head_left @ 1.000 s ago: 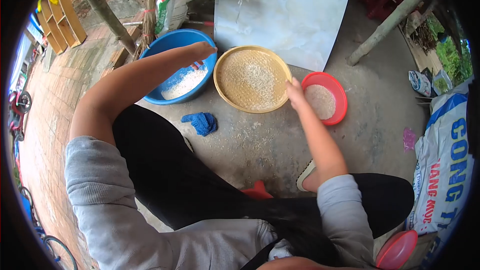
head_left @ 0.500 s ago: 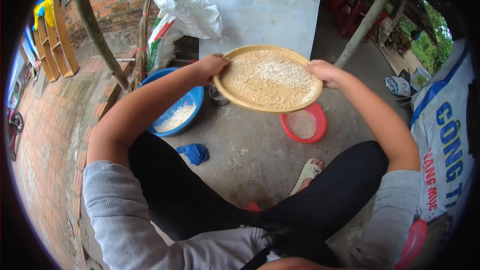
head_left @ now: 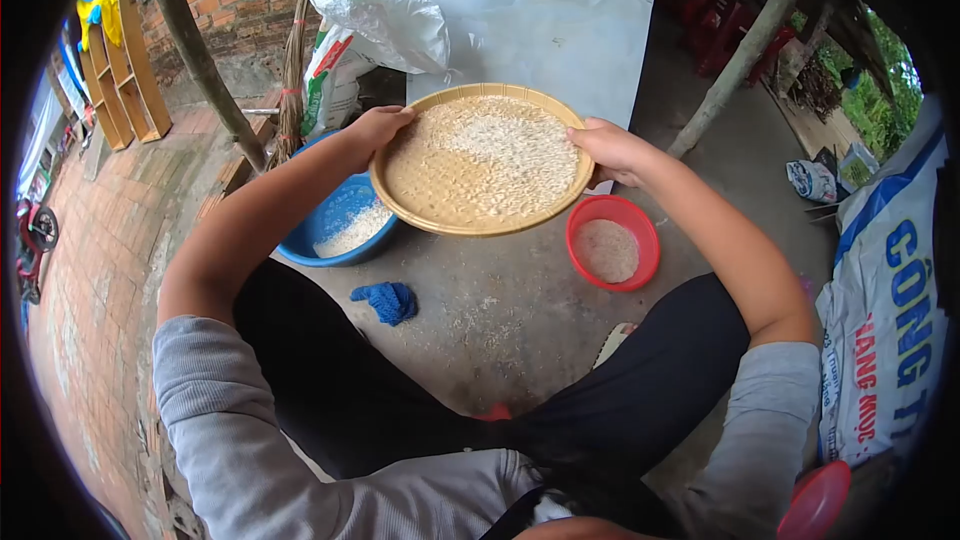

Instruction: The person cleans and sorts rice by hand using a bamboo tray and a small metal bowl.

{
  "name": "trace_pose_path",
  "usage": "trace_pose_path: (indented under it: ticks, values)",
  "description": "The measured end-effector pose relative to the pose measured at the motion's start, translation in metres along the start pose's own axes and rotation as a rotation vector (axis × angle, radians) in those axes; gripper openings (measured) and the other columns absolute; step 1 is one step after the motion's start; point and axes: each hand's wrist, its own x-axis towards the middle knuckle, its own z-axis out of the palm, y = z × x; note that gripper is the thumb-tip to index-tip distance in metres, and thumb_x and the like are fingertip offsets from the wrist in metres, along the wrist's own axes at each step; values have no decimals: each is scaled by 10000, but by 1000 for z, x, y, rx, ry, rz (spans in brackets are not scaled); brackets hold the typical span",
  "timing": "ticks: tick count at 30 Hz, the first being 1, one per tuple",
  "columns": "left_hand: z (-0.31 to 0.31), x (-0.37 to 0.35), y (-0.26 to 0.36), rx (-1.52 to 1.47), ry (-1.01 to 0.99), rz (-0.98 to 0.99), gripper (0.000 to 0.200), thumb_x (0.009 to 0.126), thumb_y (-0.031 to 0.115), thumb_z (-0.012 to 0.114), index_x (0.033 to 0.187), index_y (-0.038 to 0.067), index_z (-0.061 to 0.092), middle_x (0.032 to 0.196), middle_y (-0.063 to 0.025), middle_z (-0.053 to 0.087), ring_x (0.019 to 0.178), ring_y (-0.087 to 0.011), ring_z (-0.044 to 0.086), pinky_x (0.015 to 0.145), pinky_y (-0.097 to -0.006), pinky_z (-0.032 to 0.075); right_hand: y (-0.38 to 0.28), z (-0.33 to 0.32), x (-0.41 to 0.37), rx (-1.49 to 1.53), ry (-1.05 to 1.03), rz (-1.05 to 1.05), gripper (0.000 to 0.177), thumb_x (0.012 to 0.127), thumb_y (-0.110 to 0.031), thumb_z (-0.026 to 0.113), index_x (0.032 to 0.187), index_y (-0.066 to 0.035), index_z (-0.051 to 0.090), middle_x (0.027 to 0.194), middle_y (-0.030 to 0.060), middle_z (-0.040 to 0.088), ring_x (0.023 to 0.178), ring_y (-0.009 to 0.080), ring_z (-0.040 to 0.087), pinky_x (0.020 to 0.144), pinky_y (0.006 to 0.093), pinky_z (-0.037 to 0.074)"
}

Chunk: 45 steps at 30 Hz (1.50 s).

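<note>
A round woven bamboo tray (head_left: pixel 415 210) covered with rice grains is held up in the air in front of me. My left hand (head_left: pixel 375 128) grips its left rim and my right hand (head_left: pixel 608 148) grips its right rim. The grains lie mostly toward the tray's far and right side. Below it on the concrete floor stand a blue basin (head_left: pixel 335 230) with white rice, partly hidden by the tray and my left arm, and a red bowl (head_left: pixel 612 245) with rice.
A blue cloth (head_left: pixel 385 302) lies on the floor by my knee. White sacks (head_left: pixel 375 15) and a pale board (head_left: pixel 560 30) lean at the back near a brick wall. A printed sack (head_left: pixel 890 330) stands at right, and a wooden post (head_left: pixel 750 40) slants behind.
Both hands took the tray by its rim and lifted it off the floor. In the last half second it shifted left, and the rice slid toward the far side.
</note>
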Motion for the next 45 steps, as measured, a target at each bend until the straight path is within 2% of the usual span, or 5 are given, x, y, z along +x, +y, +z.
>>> trace_pose_path:
  ticks: [24, 29, 34, 41, 45]
  values:
    - [-3, 29, -7, -109, 88, 18, 266, 945, 213, 429, 1130, 48, 525, 942, -113, 601, 787, -209, 624, 690, -370, 533, -8, 13, 20, -41, 99, 40, 334, 948, -262, 406, 1105, 28, 455, 916, 126, 603, 778, 194, 621, 703, 336, 515]
    - [67, 17, -7, 90, 245, 23, 336, 910, 201, 486, 1198, 28, 502, 968, -74, 600, 872, -181, 585, 721, -325, 496, 51, -32, 61, -510, 520, -5, 350, 940, -282, 423, 979, 46, 537, 895, 150, 620, 837, 213, 625, 746, 334, 493]
    - [-11, 21, -4, -53, 101, -72, 293, 926, 223, 485, 1089, -7, 564, 871, -139, 632, 699, -220, 644, 699, -351, 553, 0, 8, 32, -212, 222, -48, 387, 931, -245, 387, 1009, 104, 534, 791, 211, 625, 613, 291, 647, 503, 392, 549]
    - [47, 12, 0, 33, 217, -42, 305, 923, 226, 493, 1081, -24, 566, 908, -125, 625, 795, -206, 623, 747, -351, 505, 35, -34, 51, -847, 304, -59, 428, 938, -281, 389, 1010, 110, 547, 822, 233, 636, 665, 315, 662, 488, 408, 533]
    - [-10, 9, 4, 65, 70, -129, 293, 926, 219, 483, 1083, -11, 573, 887, -139, 634, 689, -226, 642, 651, -360, 543, 0, 11, 5, -351, 92, 93, 383, 934, -267, 375, 974, 64, 563, 781, 159, 629, 628, 252, 633, 479, 386, 512]
